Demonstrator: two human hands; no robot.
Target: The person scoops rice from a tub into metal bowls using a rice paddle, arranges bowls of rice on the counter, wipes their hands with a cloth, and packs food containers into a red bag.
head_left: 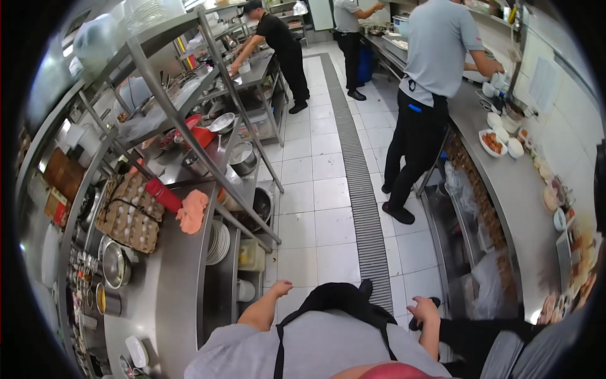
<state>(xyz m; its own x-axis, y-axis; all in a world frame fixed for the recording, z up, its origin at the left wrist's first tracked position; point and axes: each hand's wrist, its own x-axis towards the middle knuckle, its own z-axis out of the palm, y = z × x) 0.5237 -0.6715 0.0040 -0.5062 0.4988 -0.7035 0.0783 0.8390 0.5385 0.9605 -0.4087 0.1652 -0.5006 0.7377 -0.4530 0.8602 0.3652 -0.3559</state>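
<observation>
My left hand (282, 288) hangs at the left of my body, beside the steel counter (165, 278), its fingers curled together with nothing visible in it. My right hand (424, 309) hangs at the other side, empty, with fingers apart, over the tiled floor near a dark shoe. Both hands are apart from the counters. Nearest my left hand are a lidded plastic container (251, 256) and a stack of white plates (218, 242) on the lower shelf. A black apron (334, 295) covers my front.
A steel rack, egg trays (130, 211), an orange cloth (192, 211) and pots (242, 158) stand left. A floor drain (353, 164) runs ahead. Several people work at the counters; one in grey (439, 50) stands ahead right, another's dark-clothed leg (483, 338) is close at my right.
</observation>
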